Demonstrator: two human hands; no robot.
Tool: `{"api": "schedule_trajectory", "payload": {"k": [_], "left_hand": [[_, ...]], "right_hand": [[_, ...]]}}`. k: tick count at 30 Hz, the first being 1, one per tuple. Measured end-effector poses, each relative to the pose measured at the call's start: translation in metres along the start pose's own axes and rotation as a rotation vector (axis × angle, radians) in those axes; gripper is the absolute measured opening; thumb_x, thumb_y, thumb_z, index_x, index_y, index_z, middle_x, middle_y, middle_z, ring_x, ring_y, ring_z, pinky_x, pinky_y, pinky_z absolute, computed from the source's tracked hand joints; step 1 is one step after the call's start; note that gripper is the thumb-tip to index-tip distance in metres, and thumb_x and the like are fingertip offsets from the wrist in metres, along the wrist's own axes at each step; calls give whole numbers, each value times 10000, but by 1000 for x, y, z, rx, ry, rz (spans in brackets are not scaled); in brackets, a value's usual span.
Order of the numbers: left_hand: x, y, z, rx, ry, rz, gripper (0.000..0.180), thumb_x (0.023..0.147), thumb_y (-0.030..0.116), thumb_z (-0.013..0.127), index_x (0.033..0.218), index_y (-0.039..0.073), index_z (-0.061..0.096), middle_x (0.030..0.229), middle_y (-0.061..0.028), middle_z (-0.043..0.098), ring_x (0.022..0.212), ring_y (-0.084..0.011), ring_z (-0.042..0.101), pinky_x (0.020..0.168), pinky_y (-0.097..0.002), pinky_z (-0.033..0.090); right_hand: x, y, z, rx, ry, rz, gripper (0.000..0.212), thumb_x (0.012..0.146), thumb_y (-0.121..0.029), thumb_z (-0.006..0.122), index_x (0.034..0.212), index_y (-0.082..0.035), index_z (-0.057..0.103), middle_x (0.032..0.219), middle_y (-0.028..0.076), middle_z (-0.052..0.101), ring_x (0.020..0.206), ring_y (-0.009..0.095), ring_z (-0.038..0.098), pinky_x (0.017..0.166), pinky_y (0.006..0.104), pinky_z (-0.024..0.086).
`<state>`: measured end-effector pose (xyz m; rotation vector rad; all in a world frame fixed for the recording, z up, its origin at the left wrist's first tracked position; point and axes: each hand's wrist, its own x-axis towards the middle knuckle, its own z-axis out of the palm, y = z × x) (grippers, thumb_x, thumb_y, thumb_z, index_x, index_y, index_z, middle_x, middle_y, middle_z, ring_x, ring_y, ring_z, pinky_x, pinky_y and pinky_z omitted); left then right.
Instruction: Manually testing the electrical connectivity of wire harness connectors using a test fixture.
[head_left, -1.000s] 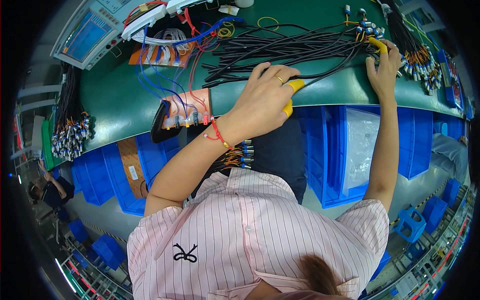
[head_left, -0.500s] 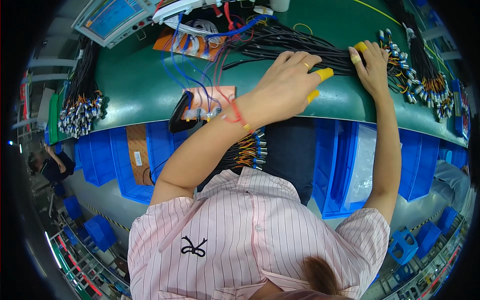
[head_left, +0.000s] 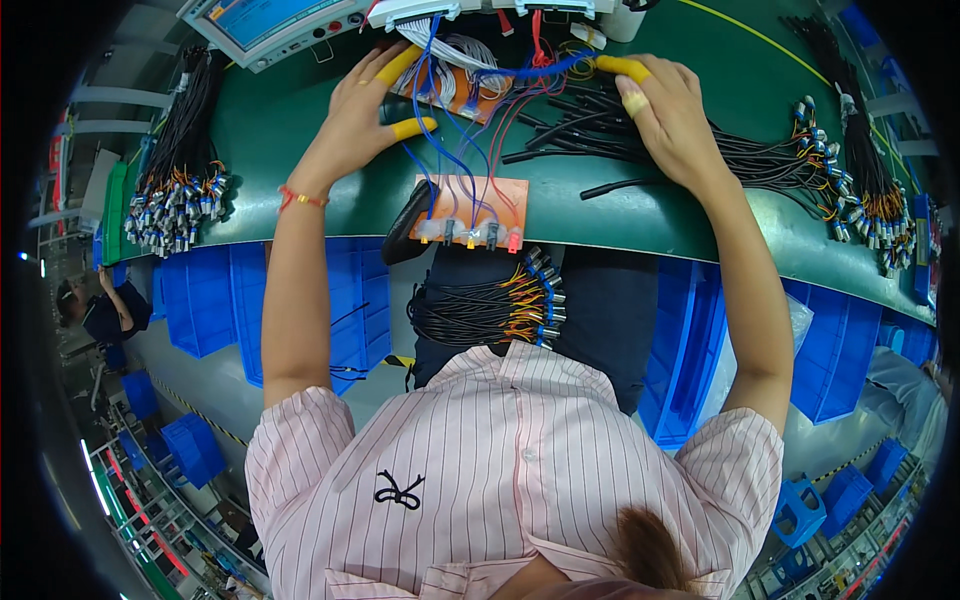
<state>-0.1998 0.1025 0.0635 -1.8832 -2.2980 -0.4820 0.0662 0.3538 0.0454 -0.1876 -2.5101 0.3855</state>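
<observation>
My left hand is open at the left of an orange board carrying bundled white wires. Yellow covers sit on its thumb and a finger, which are spread apart. My right hand is also open, its fingers stretched beside the blue wires and above a spread of black cables. Those cables end at the right in metal connectors with orange and blue parts. Between my hands, blue, red and purple wires run down to a copper-coloured board with clips along its front edge.
A screened instrument and a white device stand at the back. Cable bundles lie at the left and far right. Another bundle rests on my lap. Blue bins sit below the table edge.
My left hand has moved from the black cables to the left, beside the upper orange board. My right hand has let go of the cables' connector end and moved left.
</observation>
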Motion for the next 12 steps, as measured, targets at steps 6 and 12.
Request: {"api": "schedule_trajectory", "payload": {"k": [6, 12], "left_hand": [[8, -18, 17, 83, -58, -51, 703, 773, 466, 723, 1326, 78, 530, 1400, -156, 461, 1292, -366, 404, 1091, -436, 308], [-5, -37, 15, 68, 30, -111, 584, 809, 379, 713, 1292, 88, 564, 1335, -128, 511, 1195, -344, 495, 1022, -418, 383]], "right_hand": [[27, 4, 2, 218, -42, 211, 353, 994, -270, 427, 917, 36, 586, 860, 160, 545, 818, 337, 523, 731, 400, 406], [42, 7, 22, 235, -177, 182, 382, 996, -295, 424, 999, 32, 622, 966, 186, 587, 920, 361, 551, 818, 412, 417]]}}
